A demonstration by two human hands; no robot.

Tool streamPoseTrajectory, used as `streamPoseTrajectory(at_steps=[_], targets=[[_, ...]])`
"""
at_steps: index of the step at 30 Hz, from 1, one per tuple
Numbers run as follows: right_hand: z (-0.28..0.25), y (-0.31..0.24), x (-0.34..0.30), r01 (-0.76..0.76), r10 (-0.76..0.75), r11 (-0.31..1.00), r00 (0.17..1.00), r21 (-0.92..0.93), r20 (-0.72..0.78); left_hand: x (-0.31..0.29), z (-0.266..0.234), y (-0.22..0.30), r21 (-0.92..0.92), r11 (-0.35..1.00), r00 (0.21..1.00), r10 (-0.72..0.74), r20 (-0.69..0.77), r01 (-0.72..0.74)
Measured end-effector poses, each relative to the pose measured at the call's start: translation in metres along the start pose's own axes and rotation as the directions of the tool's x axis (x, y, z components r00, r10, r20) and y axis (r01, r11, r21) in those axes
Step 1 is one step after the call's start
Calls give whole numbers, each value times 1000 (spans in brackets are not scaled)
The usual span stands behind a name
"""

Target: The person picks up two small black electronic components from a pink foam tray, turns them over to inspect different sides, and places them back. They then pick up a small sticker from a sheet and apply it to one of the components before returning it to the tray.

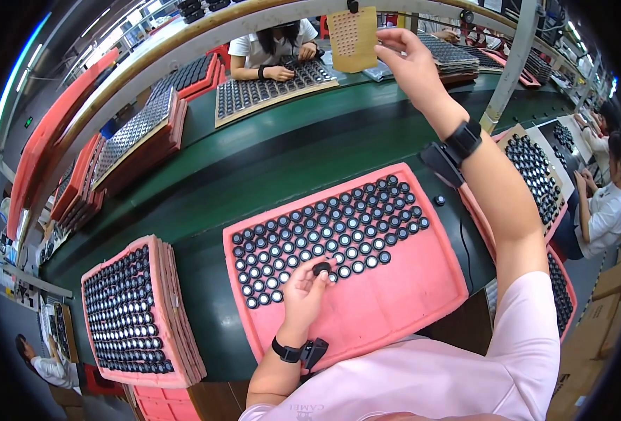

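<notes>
A pink tray lies in front of me, with rows of small round black parts topped by pale discs. Over its middle, my left hand pinches one black round part between thumb and fingers. My right hand is raised high at the far side, its bent fingers at the right edge of a yellow sheet dotted with rows of small reddish stickers. The sheet hangs from a clip on the overhead rail. Whether those fingertips hold a sticker or the sheet's edge is too small to tell.
Stacked pink trays of black parts stand at the left. The green bench runs across behind my tray. Opposite, a person handles parts on a board. A metal post rises near my right forearm; more filled trays lie at the right.
</notes>
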State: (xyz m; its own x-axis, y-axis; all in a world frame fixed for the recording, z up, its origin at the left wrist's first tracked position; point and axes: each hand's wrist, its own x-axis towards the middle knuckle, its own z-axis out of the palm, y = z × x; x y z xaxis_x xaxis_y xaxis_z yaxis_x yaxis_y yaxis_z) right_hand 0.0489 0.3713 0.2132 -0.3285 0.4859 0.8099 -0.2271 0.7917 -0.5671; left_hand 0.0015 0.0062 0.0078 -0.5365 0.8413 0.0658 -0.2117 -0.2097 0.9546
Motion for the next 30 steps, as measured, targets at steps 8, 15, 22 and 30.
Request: streamPoseTrajectory(at_steps=[8,15,22,30], targets=[[8,-10,10,-118,138,982,981,-146,135,0,1,-1,-30,1000,1000,2,-13,-3],[12,-16,10,-73,77,997,988,-38,132,-1,1,-4,-43,999,1000,5,-5,-6],[10,-19,11,10,10,978,996,-207,94,-2,2,3,1,1000,1000,-8,-22,8],[10,-24,14,20,-2,973,997,-228,75,-2,5,7,29,999,998,17,-56,-15]])
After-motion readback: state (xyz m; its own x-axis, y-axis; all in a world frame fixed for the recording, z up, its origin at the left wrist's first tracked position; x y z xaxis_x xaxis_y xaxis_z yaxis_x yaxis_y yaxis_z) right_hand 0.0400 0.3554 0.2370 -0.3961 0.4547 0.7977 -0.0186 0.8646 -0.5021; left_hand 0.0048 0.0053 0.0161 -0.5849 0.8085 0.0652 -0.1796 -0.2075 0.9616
